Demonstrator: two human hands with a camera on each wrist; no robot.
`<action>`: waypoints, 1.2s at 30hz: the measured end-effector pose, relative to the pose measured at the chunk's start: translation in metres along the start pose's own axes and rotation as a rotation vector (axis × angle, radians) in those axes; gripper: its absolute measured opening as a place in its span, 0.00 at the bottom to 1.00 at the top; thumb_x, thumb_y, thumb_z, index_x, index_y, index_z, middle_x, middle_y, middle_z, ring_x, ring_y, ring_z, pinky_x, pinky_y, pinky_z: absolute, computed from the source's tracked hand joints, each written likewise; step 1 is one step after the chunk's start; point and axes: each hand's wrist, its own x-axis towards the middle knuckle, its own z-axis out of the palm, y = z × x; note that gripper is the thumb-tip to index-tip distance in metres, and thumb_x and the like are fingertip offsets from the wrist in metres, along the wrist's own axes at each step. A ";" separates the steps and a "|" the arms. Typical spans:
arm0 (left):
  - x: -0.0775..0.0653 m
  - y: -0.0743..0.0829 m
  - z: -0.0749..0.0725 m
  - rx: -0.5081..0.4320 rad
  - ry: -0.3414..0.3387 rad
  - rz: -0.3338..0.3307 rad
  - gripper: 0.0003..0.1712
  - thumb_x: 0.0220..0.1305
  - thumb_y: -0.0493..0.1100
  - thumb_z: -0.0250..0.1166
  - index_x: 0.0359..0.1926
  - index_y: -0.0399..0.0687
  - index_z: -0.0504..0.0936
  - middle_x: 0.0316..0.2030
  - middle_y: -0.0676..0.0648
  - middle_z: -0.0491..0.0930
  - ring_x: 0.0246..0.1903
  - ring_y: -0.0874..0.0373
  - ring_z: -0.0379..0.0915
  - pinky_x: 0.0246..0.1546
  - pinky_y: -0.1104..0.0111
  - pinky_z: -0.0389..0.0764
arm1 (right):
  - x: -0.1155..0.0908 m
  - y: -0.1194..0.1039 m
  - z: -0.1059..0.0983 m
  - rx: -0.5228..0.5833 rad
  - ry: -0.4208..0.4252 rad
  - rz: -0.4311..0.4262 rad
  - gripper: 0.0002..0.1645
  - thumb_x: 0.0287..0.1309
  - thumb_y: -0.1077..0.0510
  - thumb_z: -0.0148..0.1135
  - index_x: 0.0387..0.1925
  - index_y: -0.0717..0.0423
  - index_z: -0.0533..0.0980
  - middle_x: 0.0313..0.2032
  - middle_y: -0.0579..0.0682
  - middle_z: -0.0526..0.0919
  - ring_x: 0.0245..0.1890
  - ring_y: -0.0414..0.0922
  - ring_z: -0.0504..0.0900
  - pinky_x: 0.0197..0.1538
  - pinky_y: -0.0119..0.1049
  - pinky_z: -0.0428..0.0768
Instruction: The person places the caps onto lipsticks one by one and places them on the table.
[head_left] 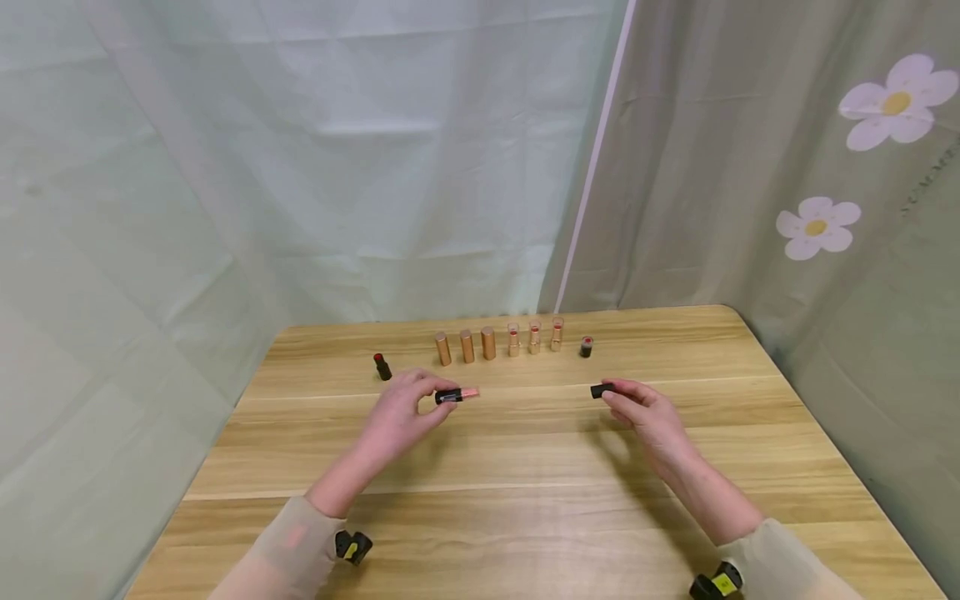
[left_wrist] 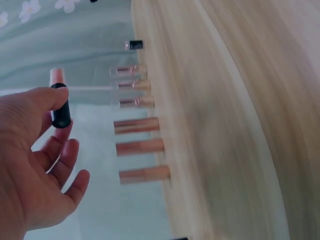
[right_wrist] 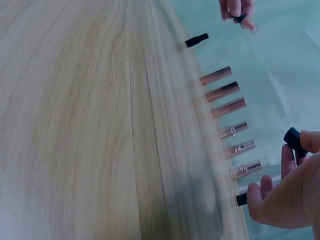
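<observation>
My left hand (head_left: 401,408) pinches a black lipstick (head_left: 448,397) between thumb and fingers above the table. Its pink end (left_wrist: 57,76) points right in the head view; a clear cover may sit over it. Off to the right, my right hand (head_left: 651,414) holds a short black cylinder (right_wrist: 295,141) by thumb and fingertips, perhaps a lipstick cap. The two held pieces are well apart. Just beyond the left hand stands a black lipstick with a red top (head_left: 382,367). A small black lipstick with a red top (head_left: 587,347) stands beyond the right hand.
Along the back of the wooden table (head_left: 525,500) runs a row: three closed copper-coloured tubes (head_left: 467,347), then three gold lipsticks with clear caps (head_left: 534,337). Behind the table hangs a pale curtain (head_left: 390,167). Dark straps with devices (head_left: 352,547) sit at both wrists.
</observation>
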 end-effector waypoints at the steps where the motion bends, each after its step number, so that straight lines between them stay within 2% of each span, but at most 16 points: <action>1: 0.001 0.002 0.002 0.001 -0.007 0.002 0.14 0.64 0.46 0.74 0.51 0.58 0.88 0.46 0.54 0.82 0.49 0.52 0.74 0.51 0.52 0.74 | 0.000 0.000 0.002 0.004 -0.003 -0.003 0.24 0.66 0.56 0.70 0.58 0.65 0.78 0.53 0.44 0.82 0.52 0.38 0.81 0.62 0.37 0.76; 5: 0.006 0.012 0.010 0.008 -0.025 0.026 0.14 0.64 0.48 0.74 0.51 0.59 0.88 0.47 0.55 0.82 0.50 0.52 0.75 0.53 0.52 0.74 | 0.000 0.000 0.011 0.014 -0.028 -0.010 0.26 0.67 0.58 0.68 0.60 0.68 0.75 0.55 0.48 0.82 0.53 0.39 0.81 0.63 0.37 0.76; 9: 0.012 0.022 0.021 0.005 -0.045 0.047 0.14 0.64 0.49 0.74 0.50 0.59 0.88 0.46 0.56 0.82 0.50 0.53 0.75 0.54 0.52 0.74 | -0.002 0.000 0.021 0.007 -0.070 -0.007 0.29 0.67 0.60 0.67 0.63 0.71 0.73 0.52 0.47 0.82 0.53 0.41 0.81 0.58 0.32 0.77; 18: 0.019 0.042 0.038 -0.003 -0.109 0.041 0.14 0.65 0.50 0.73 0.51 0.59 0.88 0.47 0.56 0.82 0.51 0.55 0.74 0.56 0.53 0.74 | -0.004 0.003 0.043 0.006 -0.126 -0.013 0.26 0.64 0.64 0.68 0.61 0.70 0.75 0.49 0.48 0.82 0.49 0.41 0.79 0.54 0.31 0.77; 30: 0.021 0.049 0.048 -0.024 -0.119 0.060 0.14 0.66 0.52 0.72 0.51 0.60 0.88 0.46 0.56 0.81 0.50 0.56 0.72 0.54 0.56 0.73 | -0.007 0.004 0.057 -0.004 -0.176 -0.015 0.25 0.65 0.63 0.68 0.61 0.71 0.75 0.50 0.49 0.83 0.52 0.43 0.80 0.57 0.34 0.77; 36: 0.021 0.050 0.049 -0.036 -0.124 0.065 0.13 0.66 0.50 0.72 0.51 0.59 0.88 0.46 0.56 0.81 0.48 0.57 0.72 0.51 0.57 0.73 | -0.008 0.004 0.060 -0.005 -0.179 -0.021 0.25 0.65 0.62 0.68 0.60 0.70 0.75 0.49 0.48 0.83 0.53 0.43 0.79 0.57 0.34 0.77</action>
